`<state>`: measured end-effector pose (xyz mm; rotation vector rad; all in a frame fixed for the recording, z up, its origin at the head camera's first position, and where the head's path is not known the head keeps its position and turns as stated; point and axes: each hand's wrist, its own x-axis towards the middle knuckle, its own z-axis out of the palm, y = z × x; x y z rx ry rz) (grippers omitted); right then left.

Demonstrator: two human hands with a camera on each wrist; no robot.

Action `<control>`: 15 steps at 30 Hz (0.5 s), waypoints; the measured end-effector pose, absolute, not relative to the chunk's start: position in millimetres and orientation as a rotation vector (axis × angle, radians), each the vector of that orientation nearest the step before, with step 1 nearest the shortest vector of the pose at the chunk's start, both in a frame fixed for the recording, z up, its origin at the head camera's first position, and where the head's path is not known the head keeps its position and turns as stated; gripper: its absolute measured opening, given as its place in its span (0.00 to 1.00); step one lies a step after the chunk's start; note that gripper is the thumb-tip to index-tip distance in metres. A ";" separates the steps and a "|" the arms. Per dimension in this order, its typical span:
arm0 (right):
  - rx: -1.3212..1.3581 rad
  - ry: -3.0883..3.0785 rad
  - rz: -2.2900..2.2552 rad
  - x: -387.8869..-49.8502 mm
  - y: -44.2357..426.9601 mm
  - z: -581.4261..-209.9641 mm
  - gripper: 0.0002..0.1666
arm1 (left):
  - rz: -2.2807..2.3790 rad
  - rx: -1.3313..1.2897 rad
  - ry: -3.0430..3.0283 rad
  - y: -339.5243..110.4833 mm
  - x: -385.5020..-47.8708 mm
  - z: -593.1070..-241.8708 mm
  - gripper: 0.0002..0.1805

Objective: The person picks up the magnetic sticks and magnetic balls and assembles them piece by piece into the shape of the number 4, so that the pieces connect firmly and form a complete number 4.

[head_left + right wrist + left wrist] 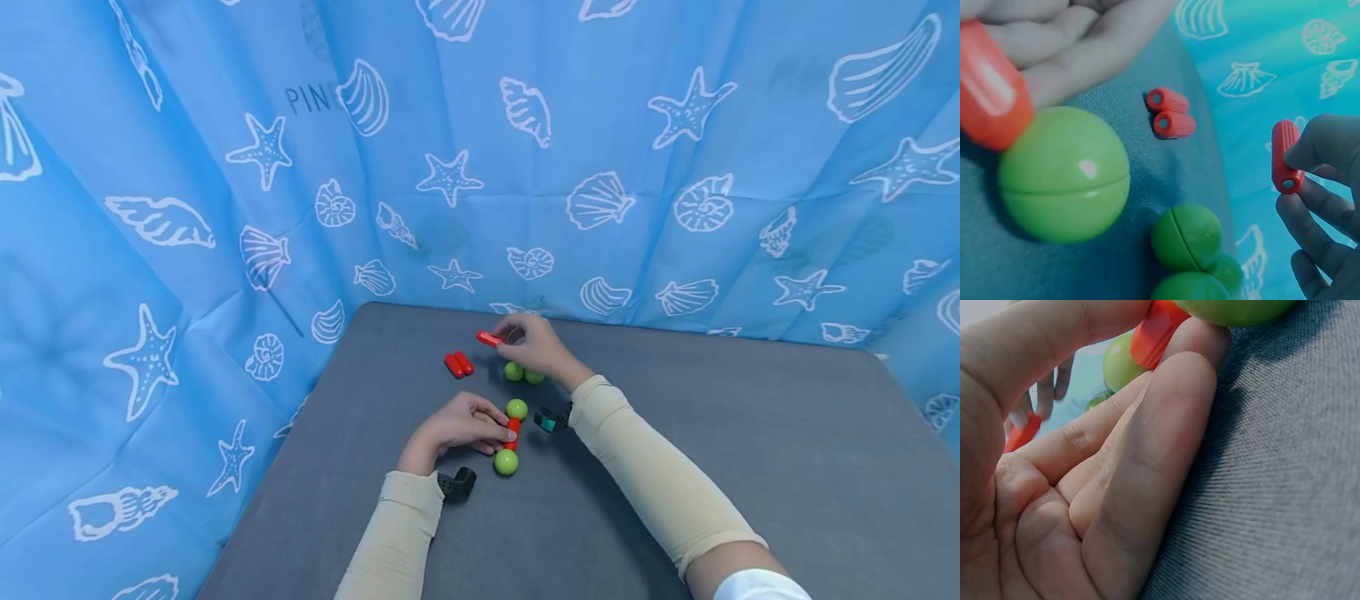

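i'm over a grey counter (pixel 750 433), blue curtain (pixel 600 125) at twelve o'clock; left fingers (pixel 489 407) pinch a red rod (pixel 513 424) between green balls (pixel 506 462), right fingers (pixel 1322 140) pinch a second rod (pixel 487 338) aloft, two loose rods (pixel 453 366) at eleven.

The left hand (pixel 467 423) grips a red rod (pixel 513 425) between green balls (pixel 506 462) on the counter (pixel 720 408); the right hand (pixel 538 343) holds another rod (pixel 487 338) near two loose rods (pixel 454 366).

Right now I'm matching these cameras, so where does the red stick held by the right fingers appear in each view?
Head: red stick, just below centre.
Left wrist: red stick, near the left edge, partly hidden.
Right wrist: red stick, right of centre, in the right fingers.
Shared landmark: left fingers, in all three.
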<state>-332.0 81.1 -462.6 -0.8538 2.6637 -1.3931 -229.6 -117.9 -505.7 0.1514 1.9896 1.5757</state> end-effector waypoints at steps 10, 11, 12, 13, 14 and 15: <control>-0.846 2.637 -1.501 -295.8 110.5 -457.5 0.11 | 1.591 0.149 1.976 -118.0 -231.6 -509.0 0.15; -0.849 2.630 -1.512 -291.8 113.7 -457.4 0.11 | 1.592 0.149 1.976 -117.9 -231.5 -509.0 0.15; -0.855 2.627 -1.519 -287.7 116.9 -457.3 0.12 | 1.592 0.150 1.976 -117.7 -231.4 -509.0 0.15; -0.869 2.632 -1.519 -284.0 120.4 -458.0 0.11 | 1.591 0.151 1.977 -117.4 -231.1 -508.7 0.15; -0.877 2.630 -1.525 -279.6 123.7 -458.2 0.11 | 1.589 0.152 1.976 -117.1 -230.6 -508.3 0.15; -0.885 2.625 -1.531 -274.8 127.0 -458.5 0.11 | 1.587 0.153 1.977 -116.7 -230.3 -508.0 0.15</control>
